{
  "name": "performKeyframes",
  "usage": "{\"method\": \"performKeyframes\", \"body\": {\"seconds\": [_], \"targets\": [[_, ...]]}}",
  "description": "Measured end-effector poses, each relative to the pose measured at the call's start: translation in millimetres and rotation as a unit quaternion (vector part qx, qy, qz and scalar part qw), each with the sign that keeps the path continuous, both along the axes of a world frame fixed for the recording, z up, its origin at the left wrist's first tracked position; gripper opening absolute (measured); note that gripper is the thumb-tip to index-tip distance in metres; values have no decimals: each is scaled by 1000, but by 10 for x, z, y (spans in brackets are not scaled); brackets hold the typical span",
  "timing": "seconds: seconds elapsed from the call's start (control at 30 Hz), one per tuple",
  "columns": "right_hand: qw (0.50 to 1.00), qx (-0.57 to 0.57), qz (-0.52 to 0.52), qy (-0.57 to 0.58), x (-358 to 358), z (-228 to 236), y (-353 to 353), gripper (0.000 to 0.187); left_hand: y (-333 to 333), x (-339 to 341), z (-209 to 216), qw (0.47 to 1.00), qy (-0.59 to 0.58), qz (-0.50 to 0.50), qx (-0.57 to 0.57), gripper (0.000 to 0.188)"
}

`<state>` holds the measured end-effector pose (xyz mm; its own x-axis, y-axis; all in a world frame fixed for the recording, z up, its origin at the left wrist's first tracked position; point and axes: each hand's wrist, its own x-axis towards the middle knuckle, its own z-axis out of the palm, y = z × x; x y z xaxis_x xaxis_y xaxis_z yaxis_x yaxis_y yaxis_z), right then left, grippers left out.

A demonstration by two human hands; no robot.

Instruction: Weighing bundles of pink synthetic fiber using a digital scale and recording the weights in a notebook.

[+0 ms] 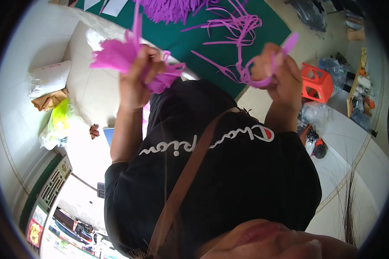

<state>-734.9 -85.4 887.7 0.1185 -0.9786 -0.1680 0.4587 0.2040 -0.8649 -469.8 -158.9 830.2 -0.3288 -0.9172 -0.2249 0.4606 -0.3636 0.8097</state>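
My left hand (136, 77) is closed around a gathered bunch of purple ribbon (112, 55), whose wide, flared end sticks out to the left. Looser folds hang out on the hand's right side, and one band runs upward from it. Raised at the right, my right hand (285, 77) pinches a thin purple strip (291, 42); its tip pokes up above the fingers. This strip seems to link with a tangle of purple strips (242, 34) lying on the green tabletop (186, 45). Both hands are somewhat blurred.
A thick purple fringed pile (170, 9) lies at the table's far side, with white papers (113, 7) to its left. A red plastic stool (317, 83) stands right of my right hand. Bags and a white sack (51, 78) sit on the left floor.
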Motion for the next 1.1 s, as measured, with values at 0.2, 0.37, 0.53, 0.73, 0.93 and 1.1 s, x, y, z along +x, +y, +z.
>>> {"method": "performKeyframes", "body": {"seconds": [0.2, 0.37, 0.53, 0.73, 0.93, 1.1], "targets": [[995, 34, 51, -84, 732, -130, -462, 31, 198, -271, 62, 970, -167, -168, -59, 24], [998, 63, 0, -24, 779, -343, -613, 30, 259, -199, 49, 973, -114, -199, -37, 21], [997, 55, 44, 3, 800, -549, -588, 32, 326, -208, -42, 974, -126, -182, -52, 20], [986, -119, -52, 103, 779, -499, -528, 42, 278, -250, -229, 999, 7, -37, 5, 14], [892, -157, 42, 422, 771, -471, -481, 26, 305, -292, -219, 995, -87, -50, -2, 18], [924, -128, 109, 342, 648, -658, -600, 21, 317, -239, -220, 984, -115, -138, 5, 19]]}}
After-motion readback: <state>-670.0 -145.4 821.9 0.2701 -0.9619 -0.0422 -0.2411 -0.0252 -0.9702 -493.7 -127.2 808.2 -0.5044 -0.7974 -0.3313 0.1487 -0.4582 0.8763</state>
